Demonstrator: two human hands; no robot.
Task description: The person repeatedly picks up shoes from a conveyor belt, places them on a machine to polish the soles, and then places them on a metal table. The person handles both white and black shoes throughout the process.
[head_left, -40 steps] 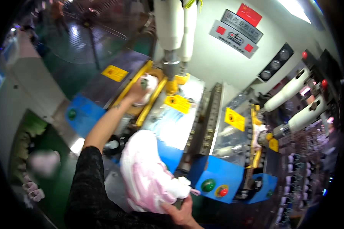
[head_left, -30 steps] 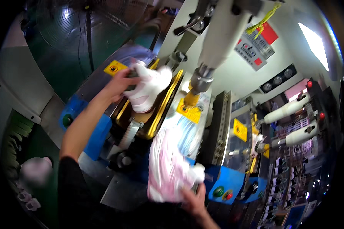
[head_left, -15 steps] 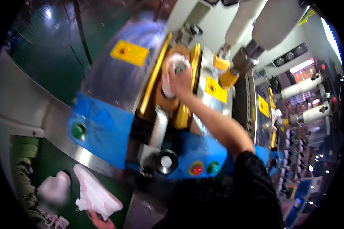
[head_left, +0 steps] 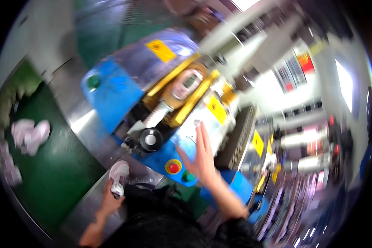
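My left hand (head_left: 110, 199) is closed round a pale pink and white sneaker (head_left: 119, 170), low on the left beside my body. Open and empty, my right hand (head_left: 203, 157) has its fingers spread above the blue front of the machine (head_left: 161, 159), near a red button (head_left: 174, 167) and a green button (head_left: 189, 176). Another pinkish shoe (head_left: 187, 84) sits on a brown pad between two yellow bars (head_left: 194, 101) in the machine, apart from both hands. The view is blurred by motion.
Several pale pink shoes (head_left: 30, 135) lie on the green surface at left. A round black knob (head_left: 150, 140) sticks out at the machine's front. A second station with a yellow label (head_left: 258, 143) stands at right. Another green button (head_left: 94, 82) is on the left blue panel.
My right hand has left the shoe in the machine and come back toward me, opening. My left hand has brought its sneaker closer to my body. The view has turned.
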